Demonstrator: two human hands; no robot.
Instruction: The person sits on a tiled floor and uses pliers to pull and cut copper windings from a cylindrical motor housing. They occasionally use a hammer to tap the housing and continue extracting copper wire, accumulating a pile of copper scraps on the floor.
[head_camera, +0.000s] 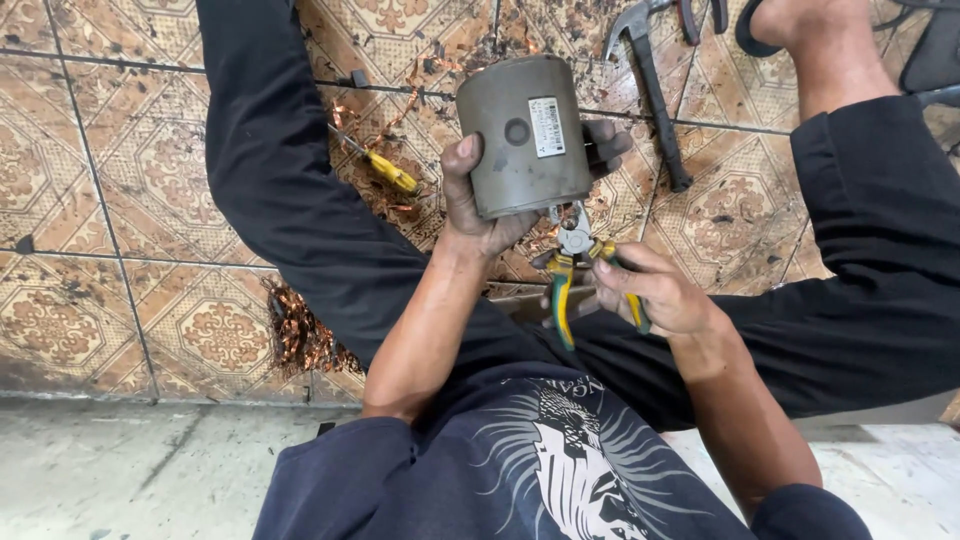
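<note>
Motor can held over the lap, pliers at its lower rim

The left hand (478, 205) wraps tight around a grey cylindrical motor housing (527, 135); the right hand (655, 292) is closed on green-and-yellow-handled pliers (572, 262), whose nose meets the housing's lower edge and is partly hidden there. On the tiled floor (100, 150) lie a yellow screwdriver (390, 172), copper wire scraps (298, 335) and a hammer (652, 80), its head cut off by the frame.

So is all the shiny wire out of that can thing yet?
Some looks out already: copper wire scraps lie piled on the tiled floor. In hand now: the left hand holds the grey metal cylinder up, and the right hand works yellow-green pliers at its lower open end. How much wire is left inside cannot be seen from here.
</note>
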